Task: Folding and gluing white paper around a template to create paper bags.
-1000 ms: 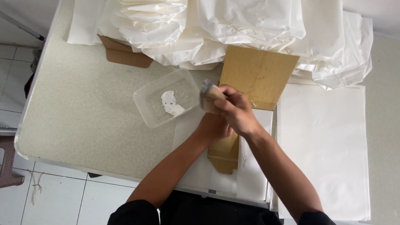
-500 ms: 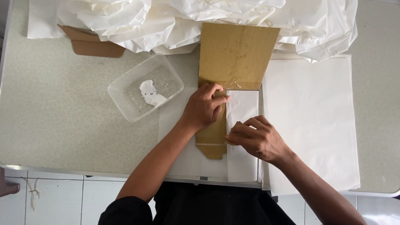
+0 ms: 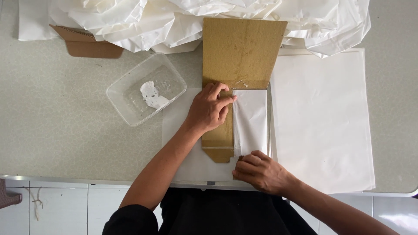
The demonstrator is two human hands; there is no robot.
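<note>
Left hand (image 3: 209,109) lies flat, fingers spread, on brown cardboard piece (image 3: 237,65) at table (image 3: 52,113) centre — pins it down, fingertips on edge of white paper sheet (image 3: 250,119). Right hand (image 3: 259,172), near edge, pinches paper's near corner, probably to keep it straight. Clear plastic tray (image 3: 146,89) with white paste sits left — within reach. Stack of white sheets (image 3: 322,122) right.

Left hand (image 3: 209,109) lies flat, palm down, fingers pointing right and pressing — forearm running back toward the near left. Right hand (image 3: 260,170) sits nearer, fingers curled, pinching leftward.
</note>
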